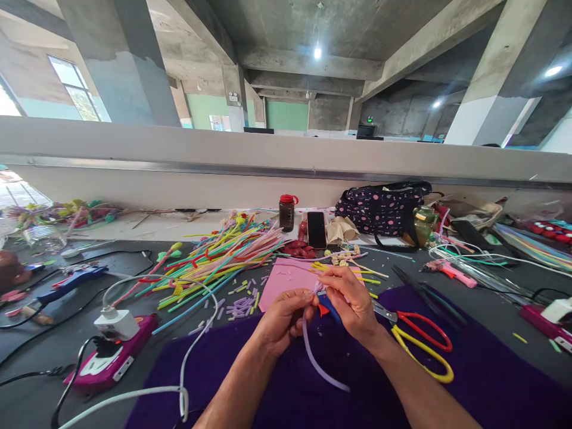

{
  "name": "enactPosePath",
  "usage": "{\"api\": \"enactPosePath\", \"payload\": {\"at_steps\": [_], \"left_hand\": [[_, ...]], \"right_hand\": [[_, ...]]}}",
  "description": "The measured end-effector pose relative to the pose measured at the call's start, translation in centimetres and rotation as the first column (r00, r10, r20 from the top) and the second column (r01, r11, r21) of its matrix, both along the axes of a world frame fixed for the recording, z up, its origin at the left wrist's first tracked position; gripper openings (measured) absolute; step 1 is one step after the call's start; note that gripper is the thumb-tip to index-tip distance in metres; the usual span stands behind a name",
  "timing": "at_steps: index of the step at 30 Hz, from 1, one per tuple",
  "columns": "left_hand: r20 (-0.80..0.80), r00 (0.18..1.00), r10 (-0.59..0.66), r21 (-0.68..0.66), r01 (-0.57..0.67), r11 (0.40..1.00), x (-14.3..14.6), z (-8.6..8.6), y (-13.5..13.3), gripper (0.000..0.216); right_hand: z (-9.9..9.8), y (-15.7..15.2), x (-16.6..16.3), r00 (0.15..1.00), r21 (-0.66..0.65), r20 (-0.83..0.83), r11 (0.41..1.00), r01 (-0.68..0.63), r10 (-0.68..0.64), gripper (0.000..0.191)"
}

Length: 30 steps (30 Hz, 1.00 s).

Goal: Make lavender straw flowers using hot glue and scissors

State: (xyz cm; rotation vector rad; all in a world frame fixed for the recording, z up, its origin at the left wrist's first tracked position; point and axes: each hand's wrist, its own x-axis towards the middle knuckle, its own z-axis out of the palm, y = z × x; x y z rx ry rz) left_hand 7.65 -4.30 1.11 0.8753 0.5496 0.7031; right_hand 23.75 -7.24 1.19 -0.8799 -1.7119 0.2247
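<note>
My left hand (286, 322) pinches a lavender pipe cleaner (315, 356), whose loose end curves down over the dark purple cloth (277, 396). Close beside it, my right hand (349, 301) has its fingers closed on the upper part of the same lavender piece; the fingertips partly hide what they grip. A blue and orange tool (329, 308) shows between the hands, mostly covered, so its kind is unclear. Scissors (424, 342) with red and yellow handles lie right of my right hand. Behind the hands is a pink sheet (279, 286).
Several coloured pipe cleaners (223, 256) and short lavender cut pieces (243, 307) lie left. Left also are a magenta power strip (134, 351) with a white cable and a blue glue gun (74, 283). A bottle (286, 214), phone (317, 229), bag (384, 208) and pink glue gun (453, 273) stand or lie farther back.
</note>
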Motion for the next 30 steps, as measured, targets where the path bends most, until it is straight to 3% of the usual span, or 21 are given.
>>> {"api": "enactPosePath", "payload": {"at_steps": [4,7,10,13,16,21,30], "left_hand": [[0.078,0.997,0.015,0.039,-0.018,0.999,-0.4,0.1,-0.2,0.019],[0.162,0.987,0.025,0.107,-0.042,0.993,-0.7,0.2,-0.4,0.022],[0.207,0.976,0.069,0.14,-0.099,0.985,-0.8,0.1,-0.4,0.024],[0.205,0.972,0.118,0.138,-0.149,0.979,-0.8,0.1,-0.3,0.026],[0.17,0.969,0.179,0.117,-0.2,0.973,-0.6,0.2,-0.4,0.025],[0.23,0.938,0.259,0.115,-0.29,0.95,-0.1,0.1,-0.5,0.017],[0.163,0.962,0.22,0.111,-0.239,0.965,1.0,-0.6,-0.5,0.021]], "right_hand": [[-0.2,-0.2,0.0,0.987,-0.105,-0.155,0.994,0.026,-0.042,0.029],[-0.3,-0.4,0.0,0.989,-0.222,-0.144,0.973,-0.058,0.026,0.016],[-0.6,-0.6,-0.5,0.98,-0.348,-0.083,0.916,-0.198,0.181,0.028],[-1.2,-0.9,-1.4,0.938,-0.454,-0.126,0.822,-0.344,0.323,0.032],[-1.9,-1.2,-2.3,0.91,-0.484,-0.182,0.772,-0.412,0.371,0.033],[-2.5,-1.1,-2.8,0.922,-0.463,-0.253,0.8,-0.381,0.292,0.028],[-2.1,-0.6,-2.9,0.914,-0.483,-0.356,0.798,-0.359,0.196,0.023]]}}
